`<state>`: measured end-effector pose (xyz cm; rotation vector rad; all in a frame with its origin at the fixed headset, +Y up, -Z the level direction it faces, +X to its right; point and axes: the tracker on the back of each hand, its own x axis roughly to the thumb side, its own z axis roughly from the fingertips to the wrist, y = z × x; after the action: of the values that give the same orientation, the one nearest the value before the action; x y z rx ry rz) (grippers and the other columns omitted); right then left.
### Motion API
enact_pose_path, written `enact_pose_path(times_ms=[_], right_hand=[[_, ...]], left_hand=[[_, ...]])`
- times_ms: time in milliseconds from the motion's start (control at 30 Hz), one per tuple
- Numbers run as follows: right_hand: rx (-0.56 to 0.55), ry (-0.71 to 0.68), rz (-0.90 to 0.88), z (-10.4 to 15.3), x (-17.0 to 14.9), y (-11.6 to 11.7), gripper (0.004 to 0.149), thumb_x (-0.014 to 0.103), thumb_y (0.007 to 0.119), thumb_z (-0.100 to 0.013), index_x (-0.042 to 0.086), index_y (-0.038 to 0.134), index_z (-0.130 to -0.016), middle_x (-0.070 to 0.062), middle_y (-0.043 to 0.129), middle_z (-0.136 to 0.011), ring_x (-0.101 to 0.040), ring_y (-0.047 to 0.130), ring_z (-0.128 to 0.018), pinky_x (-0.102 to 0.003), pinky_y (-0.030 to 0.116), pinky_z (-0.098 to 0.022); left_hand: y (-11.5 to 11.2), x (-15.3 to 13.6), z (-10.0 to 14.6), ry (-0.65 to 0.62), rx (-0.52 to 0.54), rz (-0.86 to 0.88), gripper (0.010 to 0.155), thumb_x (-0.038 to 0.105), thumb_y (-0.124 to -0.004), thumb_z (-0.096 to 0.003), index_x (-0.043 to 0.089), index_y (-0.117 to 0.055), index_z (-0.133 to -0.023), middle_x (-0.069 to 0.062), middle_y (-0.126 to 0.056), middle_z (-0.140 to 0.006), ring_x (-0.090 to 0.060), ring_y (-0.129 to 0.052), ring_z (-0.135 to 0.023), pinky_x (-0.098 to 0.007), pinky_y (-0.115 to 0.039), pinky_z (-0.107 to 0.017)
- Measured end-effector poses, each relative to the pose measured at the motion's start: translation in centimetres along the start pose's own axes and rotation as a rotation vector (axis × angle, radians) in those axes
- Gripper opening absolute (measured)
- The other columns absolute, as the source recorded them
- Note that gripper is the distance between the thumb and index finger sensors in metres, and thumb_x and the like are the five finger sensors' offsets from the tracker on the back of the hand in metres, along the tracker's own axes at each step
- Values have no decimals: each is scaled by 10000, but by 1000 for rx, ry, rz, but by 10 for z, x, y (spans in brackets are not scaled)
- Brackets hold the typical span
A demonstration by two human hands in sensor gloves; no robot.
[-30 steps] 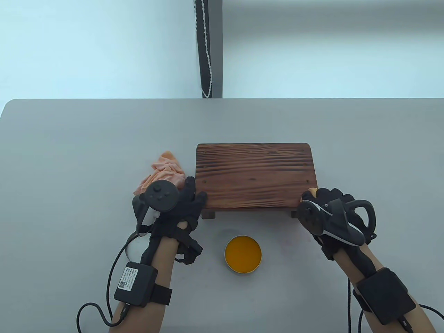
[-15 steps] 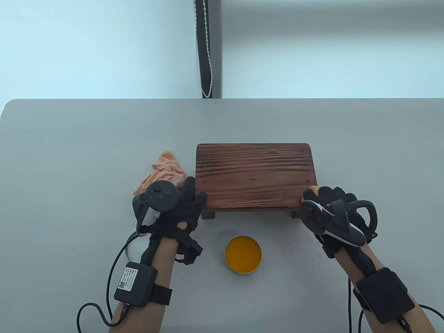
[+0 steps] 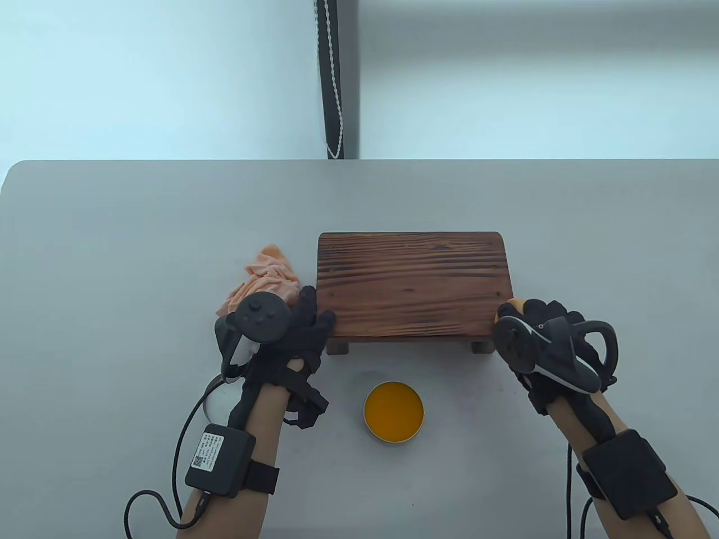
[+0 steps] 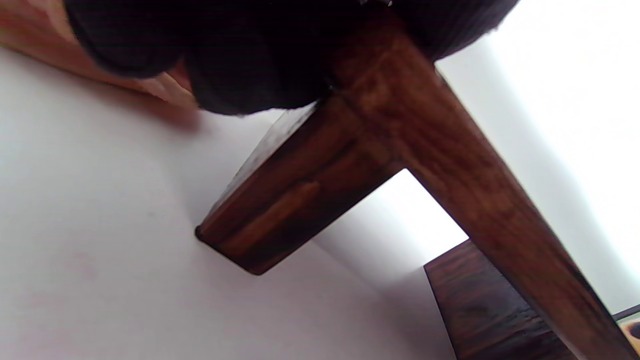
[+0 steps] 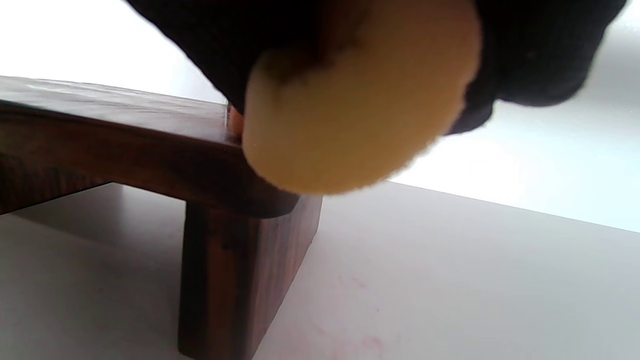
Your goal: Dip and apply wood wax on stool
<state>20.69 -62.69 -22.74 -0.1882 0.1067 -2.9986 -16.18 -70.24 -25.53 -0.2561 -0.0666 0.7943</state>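
A dark wooden stool (image 3: pixel 414 285) stands mid-table. My left hand (image 3: pixel 306 328) grips its near left corner; in the left wrist view the fingers (image 4: pixel 250 60) wrap the seat edge above a leg (image 4: pixel 295 190). My right hand (image 3: pixel 539 325) holds a round yellow sponge pad (image 3: pixel 510 307) against the stool's near right corner. In the right wrist view the pad (image 5: pixel 360 105) touches the seat's edge above the right leg (image 5: pixel 240 280). An open tin of orange wax (image 3: pixel 393 412) sits in front of the stool, between my arms.
A crumpled peach cloth (image 3: pixel 264 278) lies left of the stool, partly behind my left hand. A small round lid (image 3: pixel 216 401) lies under my left wrist. A beaded cord (image 3: pixel 336 84) hangs at the back wall. The grey table (image 3: pixel 112 252) spreads around.
My right hand with the sponge pad has slid slightly to the right along the stool's near right corner. The left hand and stool have not moved.
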Motion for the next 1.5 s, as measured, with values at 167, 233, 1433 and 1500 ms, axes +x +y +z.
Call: enact_pose_path(times_ms=[167,233,1433,1500], right_hand=[[24,105,-60,-2,-33,8,390,232,908,-516,184,898,-903,-278,999,-722,-434,1031,-543,-681,849,-477],[8,138,-107,3,-44,6,393,238,906,-518,199,890,-909,-277,993,-745,-449,1025,-572,-692,832,-488],[173,283,-330,51,-123,119,586,341,830,-554,115,697,-1078,-447,660,-1082,-676,713,-915,-792,647,-583],[197,285,-333,52,-128,124,640,376,813,-560,97,638,-1108,-475,545,-1126,-731,596,-955,-821,583,-599]], left_hand=[[0,0,0,-2,-2,-3,800,420,-709,-610,-84,-453,-1175,-304,-865,-916,-457,-914,-713,-753,-730,-558],[1,1,0,4,-23,-6,801,415,-701,-612,-86,-440,-1179,-306,-850,-933,-471,-899,-746,-766,-710,-575],[15,-8,61,-241,156,-364,864,489,-699,-592,-82,-427,-1182,-401,-647,-1116,-638,-679,-968,-830,-589,-635],[18,-13,60,-245,156,-321,865,483,-704,-591,-88,-431,-1179,-409,-641,-1117,-652,-665,-970,-838,-582,-630]])
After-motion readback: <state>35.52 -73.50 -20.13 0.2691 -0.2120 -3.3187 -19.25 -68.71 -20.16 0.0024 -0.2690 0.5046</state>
